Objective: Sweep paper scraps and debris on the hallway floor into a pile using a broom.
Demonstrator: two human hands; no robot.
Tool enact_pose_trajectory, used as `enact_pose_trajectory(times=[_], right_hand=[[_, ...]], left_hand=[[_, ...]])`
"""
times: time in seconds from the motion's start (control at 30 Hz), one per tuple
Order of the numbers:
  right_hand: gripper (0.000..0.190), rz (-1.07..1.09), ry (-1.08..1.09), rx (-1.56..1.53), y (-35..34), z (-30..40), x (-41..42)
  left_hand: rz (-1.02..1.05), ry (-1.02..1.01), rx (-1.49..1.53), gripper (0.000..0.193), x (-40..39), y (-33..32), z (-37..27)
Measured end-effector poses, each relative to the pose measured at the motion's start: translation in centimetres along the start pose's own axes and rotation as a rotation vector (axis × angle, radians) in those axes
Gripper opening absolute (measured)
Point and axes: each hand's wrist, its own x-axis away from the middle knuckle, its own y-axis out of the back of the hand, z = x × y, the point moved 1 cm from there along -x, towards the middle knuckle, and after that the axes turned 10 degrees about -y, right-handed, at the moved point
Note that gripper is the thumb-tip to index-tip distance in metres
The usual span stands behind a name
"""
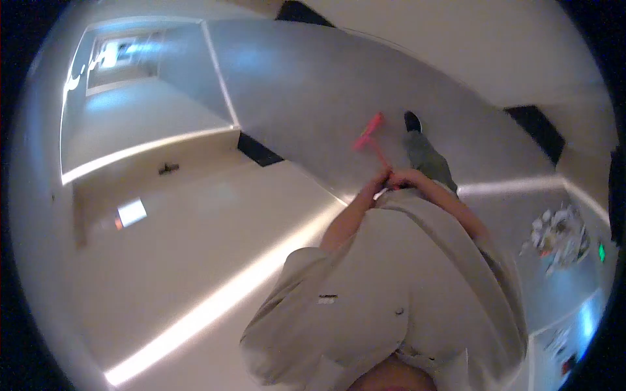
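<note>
Both my hands meet in front of my waist, closed around the upper end of a long-handled red tool (378,153). My left hand (381,179) is on the left side of the handle, and my right hand (405,177) lies against it on the right. The handle runs away from me to a wide red head (369,132), set crosswise low over the grey floor (313,93). Blur hides whether that head is a brush, mop or squeegee, and whether it touches the floor. The fingers partly cover the grip.
My shoe (412,121) is right of the tool head. Pale walls (195,273) with bright light strips along the floor edge stand on both sides. Black corner panels (260,149) show beside the floor. A heap of pale, mixed items (560,235) lies at the right.
</note>
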Motion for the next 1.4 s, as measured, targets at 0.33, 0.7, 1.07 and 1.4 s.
enact_pose_trajectory(times=[0.33,0.7,1.07,1.4], right_hand=[[0.019,-0.255,-0.327,0.095,6.9,14.4,-3.9],[0.020,-1.079,-0.306,0.262,5.2,21.2,-8.2],[0.026,-1.103,-0.591,-0.044,-4.4,21.5,-14.0],[0.018,-1.270,-0.721,-0.210,-17.1,18.5,-6.1]], left_hand=[[0.147,0.081,0.165,0.028,-7.9,12.5,-14.7],[0.721,-0.201,-0.391,0.027,-17.2,23.6,-16.7],[0.626,0.348,-0.824,0.026,-21.2,22.4,-15.4],[0.977,-0.157,-0.936,0.020,-19.1,20.7,5.8]])
